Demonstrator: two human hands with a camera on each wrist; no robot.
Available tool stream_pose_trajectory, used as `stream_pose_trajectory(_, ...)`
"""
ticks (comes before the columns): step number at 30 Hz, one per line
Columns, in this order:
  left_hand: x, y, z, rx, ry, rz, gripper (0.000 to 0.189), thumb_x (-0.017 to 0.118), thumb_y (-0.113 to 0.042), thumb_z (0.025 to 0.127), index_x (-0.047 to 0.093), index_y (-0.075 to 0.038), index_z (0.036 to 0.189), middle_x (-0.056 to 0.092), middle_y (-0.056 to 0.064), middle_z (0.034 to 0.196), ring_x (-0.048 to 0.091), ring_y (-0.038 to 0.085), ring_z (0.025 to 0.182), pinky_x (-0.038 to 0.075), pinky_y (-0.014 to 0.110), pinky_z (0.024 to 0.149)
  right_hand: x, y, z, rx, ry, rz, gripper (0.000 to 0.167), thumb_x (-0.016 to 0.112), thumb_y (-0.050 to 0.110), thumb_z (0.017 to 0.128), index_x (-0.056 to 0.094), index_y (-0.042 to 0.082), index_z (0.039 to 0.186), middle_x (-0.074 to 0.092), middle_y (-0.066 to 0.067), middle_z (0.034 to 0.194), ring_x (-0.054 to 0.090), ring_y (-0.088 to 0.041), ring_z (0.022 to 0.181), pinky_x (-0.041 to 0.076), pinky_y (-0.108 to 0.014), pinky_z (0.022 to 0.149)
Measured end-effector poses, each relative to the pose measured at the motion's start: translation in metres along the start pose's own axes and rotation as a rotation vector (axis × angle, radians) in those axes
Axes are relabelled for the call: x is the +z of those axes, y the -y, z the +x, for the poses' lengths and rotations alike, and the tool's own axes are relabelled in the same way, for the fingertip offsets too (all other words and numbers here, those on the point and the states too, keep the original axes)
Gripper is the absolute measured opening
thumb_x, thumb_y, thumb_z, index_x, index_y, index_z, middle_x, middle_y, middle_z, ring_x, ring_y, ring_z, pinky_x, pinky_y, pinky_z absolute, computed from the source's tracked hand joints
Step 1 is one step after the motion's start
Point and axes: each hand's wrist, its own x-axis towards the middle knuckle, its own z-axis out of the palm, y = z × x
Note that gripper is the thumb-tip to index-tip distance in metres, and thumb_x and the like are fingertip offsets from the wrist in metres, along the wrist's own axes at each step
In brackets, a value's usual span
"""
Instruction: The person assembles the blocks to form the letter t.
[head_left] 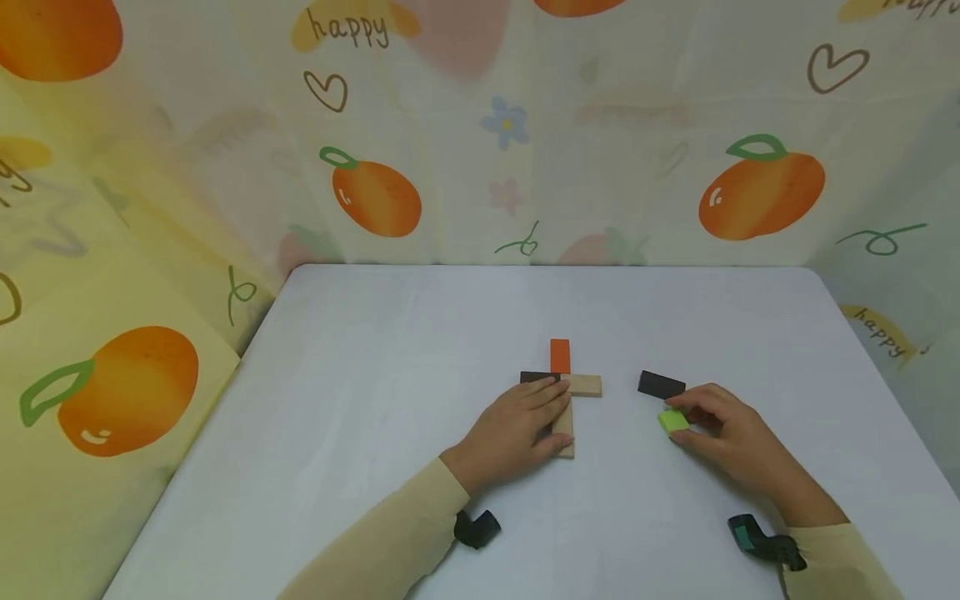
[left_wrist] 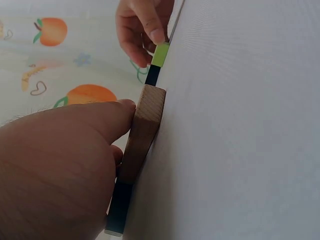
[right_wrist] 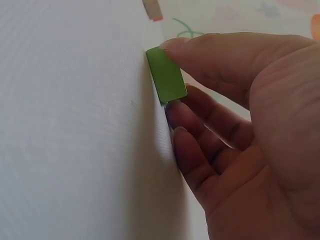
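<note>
Wooden blocks form a cross on the white table: an orange block [head_left: 560, 356] at the top, a black block [head_left: 540, 377] to the left, a natural wood block [head_left: 586, 385] to the right and a longer natural wood block [head_left: 566, 450] below. My left hand [head_left: 513, 429] rests over its left and lower parts, fingers stretched out, thumb against the lower block, which it partly covers. My right hand [head_left: 731, 429] pinches a lime-green block [head_left: 672, 421] between thumb and fingers; in the right wrist view the green block [right_wrist: 167, 76] is close to the tabletop.
A loose black block [head_left: 662, 384] lies just behind the green one, right of the cross. The white table [head_left: 375, 325] ends at a back edge against a patterned cloth [head_left: 615, 192] with oranges. Dark wrist straps [head_left: 477, 529] are on both sleeves.
</note>
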Motion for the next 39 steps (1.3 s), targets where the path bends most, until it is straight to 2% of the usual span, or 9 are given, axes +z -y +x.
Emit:
stream_pose_trajectory(4,0.000,0.000,0.000,0.002,-0.003,-0.009,0.063,0.063,-0.044,0.112,0.054,-0.003,0.159,0.045,0.008,0.168,0.037,0.022,0.158,0.022,0.033,0.129,0.000,0.001,0.000,0.011,0.005,-0.050,0.042,0.093,-0.004,0.084,0.077,0.006,0.122,0.068,-0.003,0.116,0.062,-0.011,0.095,0.047,-0.008,0.083)
stream_pose_trajectory(11,0.000,0.001,0.000,0.016,-0.013,-0.013,0.060,0.063,-0.039,0.113,0.055,-0.002,0.158,0.046,0.009,0.167,0.038,0.023,0.157,0.023,0.033,0.129,-0.001,0.008,0.000,0.099,0.041,-0.147,0.039,0.094,0.003,0.085,0.078,0.006,0.121,0.070,-0.002,0.115,0.064,-0.012,0.098,0.046,-0.005,0.087)
stream_pose_trajectory(19,0.000,0.001,0.000,0.019,-0.019,-0.011,0.059,0.063,-0.039,0.113,0.055,-0.003,0.159,0.046,0.008,0.167,0.039,0.023,0.157,0.023,0.033,0.129,0.000,0.011,0.001,0.100,0.044,-0.139,0.040,0.094,0.004,0.085,0.078,0.006,0.121,0.070,-0.003,0.117,0.065,-0.014,0.099,0.047,-0.006,0.086)
stream_pose_trajectory(25,-0.001,0.001,0.000,0.023,-0.029,-0.015,0.060,0.064,-0.039,0.112,0.055,-0.002,0.159,0.046,0.008,0.167,0.039,0.023,0.156,0.022,0.032,0.129,0.002,0.011,0.001,0.056,0.040,-0.129,0.038,0.093,0.003,0.086,0.078,0.007,0.121,0.070,-0.002,0.116,0.065,-0.011,0.097,0.047,-0.007,0.086)
stream_pose_trajectory(32,0.000,0.002,0.000,0.035,-0.040,-0.009,0.059,0.065,-0.038,0.112,0.056,-0.001,0.158,0.047,0.009,0.167,0.040,0.023,0.156,0.023,0.032,0.129,0.007,0.017,0.001,-0.032,0.010,-0.047,0.040,0.092,-0.003,0.084,0.079,0.007,0.120,0.070,0.000,0.115,0.064,-0.010,0.093,0.049,-0.009,0.085)
stream_pose_trajectory(39,0.000,0.003,0.000,0.035,-0.033,-0.003,0.059,0.065,-0.038,0.112,0.056,-0.002,0.158,0.047,0.009,0.166,0.041,0.023,0.156,0.023,0.032,0.128,0.018,0.027,0.002,-0.086,0.023,0.014,0.041,0.091,-0.007,0.083,0.078,0.006,0.120,0.070,0.000,0.115,0.065,-0.011,0.093,0.052,-0.011,0.085)
